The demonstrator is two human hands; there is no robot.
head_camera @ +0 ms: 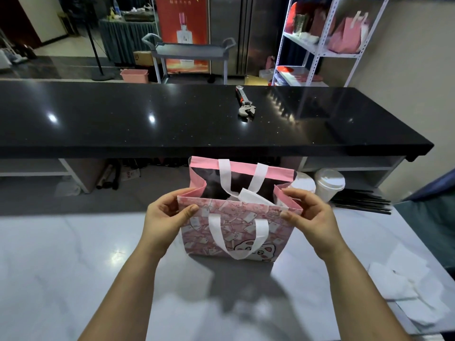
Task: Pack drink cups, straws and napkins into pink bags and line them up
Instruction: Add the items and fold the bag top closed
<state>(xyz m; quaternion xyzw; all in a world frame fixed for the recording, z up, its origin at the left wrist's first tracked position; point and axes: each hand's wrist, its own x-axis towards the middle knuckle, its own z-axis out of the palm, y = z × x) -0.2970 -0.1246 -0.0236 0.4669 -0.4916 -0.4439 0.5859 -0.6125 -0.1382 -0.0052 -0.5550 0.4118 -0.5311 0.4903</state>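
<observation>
Pink printed paper bag with white handles (pixel 236 232), frame centre, upright on white marble bench (pixel 73 267); left hand (pixel 165 215) and right hand (pixel 310 212) fingers clamped on its top corners.

A wrench (pixel 245 105) lies on the black counter (pixel 123 119) across mid-frame. At upper centre stands a grey cart (pixel 189 51), a pink bin (pixel 134 75) left of it.

Single head-worn wide-angle view, looking forward and down, close above the white table (pixel 73 267), black counter (pixel 123 114) beyond
</observation>
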